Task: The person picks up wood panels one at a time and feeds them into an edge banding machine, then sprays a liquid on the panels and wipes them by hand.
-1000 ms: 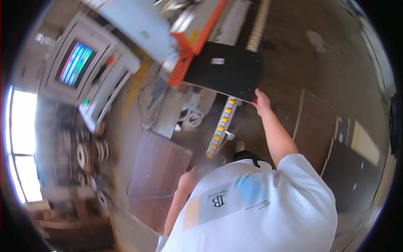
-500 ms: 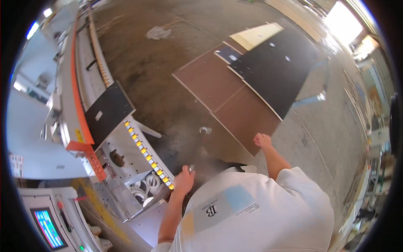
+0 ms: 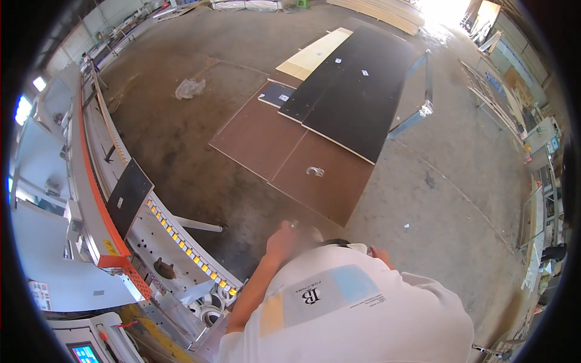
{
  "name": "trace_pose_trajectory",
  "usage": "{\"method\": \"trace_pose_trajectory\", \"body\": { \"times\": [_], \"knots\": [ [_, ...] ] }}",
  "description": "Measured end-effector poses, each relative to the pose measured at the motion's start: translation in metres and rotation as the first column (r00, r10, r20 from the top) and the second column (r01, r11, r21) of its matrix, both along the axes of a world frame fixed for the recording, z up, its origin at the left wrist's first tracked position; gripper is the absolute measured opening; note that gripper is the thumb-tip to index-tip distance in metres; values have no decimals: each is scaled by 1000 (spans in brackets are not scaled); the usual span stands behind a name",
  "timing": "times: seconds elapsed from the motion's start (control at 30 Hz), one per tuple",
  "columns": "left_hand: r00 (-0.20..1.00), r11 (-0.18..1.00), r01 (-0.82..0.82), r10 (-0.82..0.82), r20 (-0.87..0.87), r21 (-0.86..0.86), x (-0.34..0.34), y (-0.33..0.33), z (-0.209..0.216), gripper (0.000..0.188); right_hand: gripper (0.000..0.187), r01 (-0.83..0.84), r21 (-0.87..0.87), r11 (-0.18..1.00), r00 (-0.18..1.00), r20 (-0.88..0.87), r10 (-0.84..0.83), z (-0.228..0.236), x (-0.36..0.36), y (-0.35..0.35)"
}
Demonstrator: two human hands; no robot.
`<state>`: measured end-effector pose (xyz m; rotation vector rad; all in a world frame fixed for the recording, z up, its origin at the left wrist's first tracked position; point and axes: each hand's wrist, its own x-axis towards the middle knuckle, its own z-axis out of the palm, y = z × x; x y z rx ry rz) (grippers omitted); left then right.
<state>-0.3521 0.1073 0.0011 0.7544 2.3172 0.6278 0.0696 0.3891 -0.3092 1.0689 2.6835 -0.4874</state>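
My left hand (image 3: 281, 243) is closed, held out ahead of my white shirt, with a small pale, shiny thing (image 3: 295, 224) at its fingers that I cannot make out. My right hand (image 3: 380, 255) is mostly hidden beside my body, and its fingers cannot be read. Ahead, brown panels (image 3: 257, 136) lie low over the floor with a large black panel (image 3: 357, 85) overlapping them. A small clear, curled piece (image 3: 315, 172) shows over the nearer brown panel. To my left, a smaller black panel (image 3: 129, 196) rests on a long machine with an orange edge (image 3: 91, 163).
Yellow-and-white rollers (image 3: 184, 241) line the machine's near side, and a white bar (image 3: 196, 224) sticks out from it. A control screen (image 3: 85, 353) stands at lower left. Crumpled plastic (image 3: 190, 89) lies on the floor. A metal frame (image 3: 428, 85) stands right of the panels.
My left hand has moved forward and right; my right hand has drawn back toward my body. The curled piece, earlier over the floor, now shows over the brown panel. My view has shifted.
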Motion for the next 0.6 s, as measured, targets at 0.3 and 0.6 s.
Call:
{"method": "trace_pose_trajectory", "body": {
  "times": [0.3,0.6],
  "knots": [
    [935,918,-347,354,2,-194,13,-89,-20,48,31,191,-536,822,938,-146,-314,76,-207,45],
    [315,389,-920,650,-692,-54,85,-396,37,34,42,-38,-631,775,998,-64,-3,86,-309,17]
  ]
}}
